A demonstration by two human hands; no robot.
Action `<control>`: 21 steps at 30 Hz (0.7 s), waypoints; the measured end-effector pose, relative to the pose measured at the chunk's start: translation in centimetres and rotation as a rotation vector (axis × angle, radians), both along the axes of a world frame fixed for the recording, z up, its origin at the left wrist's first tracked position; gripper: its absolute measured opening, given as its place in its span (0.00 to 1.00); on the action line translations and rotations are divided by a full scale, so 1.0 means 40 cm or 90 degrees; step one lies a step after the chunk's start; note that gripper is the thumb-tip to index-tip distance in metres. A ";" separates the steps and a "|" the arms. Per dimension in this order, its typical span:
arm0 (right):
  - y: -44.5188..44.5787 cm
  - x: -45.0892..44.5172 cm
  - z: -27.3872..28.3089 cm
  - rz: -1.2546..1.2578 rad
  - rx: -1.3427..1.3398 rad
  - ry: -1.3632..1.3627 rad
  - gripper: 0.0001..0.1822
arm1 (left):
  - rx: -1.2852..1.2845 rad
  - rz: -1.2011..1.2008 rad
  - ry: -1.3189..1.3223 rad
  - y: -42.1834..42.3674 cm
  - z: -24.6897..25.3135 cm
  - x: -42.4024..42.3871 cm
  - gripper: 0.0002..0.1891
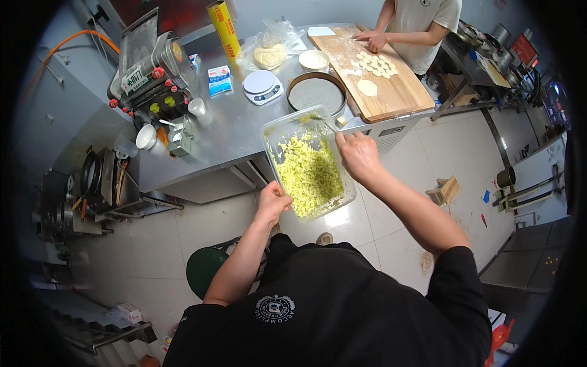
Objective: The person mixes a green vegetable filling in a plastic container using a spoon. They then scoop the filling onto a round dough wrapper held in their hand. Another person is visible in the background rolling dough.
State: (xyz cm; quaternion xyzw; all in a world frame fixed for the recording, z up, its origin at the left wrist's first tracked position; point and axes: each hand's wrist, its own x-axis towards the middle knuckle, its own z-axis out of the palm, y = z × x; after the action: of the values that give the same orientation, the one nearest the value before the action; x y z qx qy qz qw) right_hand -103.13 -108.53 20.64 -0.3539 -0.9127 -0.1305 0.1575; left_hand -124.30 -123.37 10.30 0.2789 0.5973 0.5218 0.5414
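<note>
A clear plastic container [347, 186] holds finely chopped pale green filling [305, 176] and extends past the steel counter's front edge. My left hand [274, 202] grips its near left side. In my right hand [357, 151], at the container's right side, is the handle of a metal utensil [326, 123]; its working end lies by the far inner corner, its exact kind unclear. Just beyond the container stands a round steamer or sieve [317, 94] with a mesh base. A flat dough round [367, 88] and several small dough pieces [377, 65] rest on a wooden board.
A co-worker's hands [373, 40] press at the board [403, 98]. On the steel counter [215, 133] are a kitchen scale [262, 87], bagged dough [270, 56], a white bowl [313, 60] and a dough machine [151, 78]. A green stool [205, 271] stands at the left, a wooden stool [443, 190] at the right.
</note>
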 end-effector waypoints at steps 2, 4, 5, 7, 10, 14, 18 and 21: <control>0.004 -0.023 -0.038 -0.006 -0.019 -0.032 0.07 | 0.002 -0.015 -0.023 0.011 0.011 -0.003 0.12; -0.031 -0.024 -0.052 0.097 -0.058 0.002 0.07 | -0.006 -0.010 -0.037 0.004 0.007 -0.017 0.12; -0.036 -0.022 -0.046 0.100 -0.064 -0.004 0.07 | -0.008 -0.004 -0.040 0.009 0.002 -0.028 0.12; -0.054 -0.013 -0.037 0.106 -0.084 -0.024 0.08 | 0.000 0.006 -0.041 0.008 -0.010 -0.036 0.12; -0.016 -0.015 -0.037 0.035 -0.040 -0.027 0.06 | 0.023 0.013 -0.028 0.015 -0.031 -0.054 0.13; -0.090 0.016 -0.127 0.045 -0.200 -0.024 0.05 | -0.012 0.038 -0.063 0.014 -0.016 -0.055 0.14; -0.133 -0.005 -0.117 0.024 -0.220 0.118 0.02 | -0.024 0.058 -0.074 -0.006 -0.058 -0.064 0.14; -0.109 0.011 -0.124 -0.027 -0.160 0.008 0.03 | -0.011 0.089 -0.085 -0.003 -0.061 -0.057 0.15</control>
State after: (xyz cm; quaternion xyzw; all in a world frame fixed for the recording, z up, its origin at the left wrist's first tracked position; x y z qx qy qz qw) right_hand -102.70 -112.89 15.68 -0.3907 -0.9132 -0.0164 0.1146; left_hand -126.59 -123.51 7.86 0.1965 0.5825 0.5706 0.5445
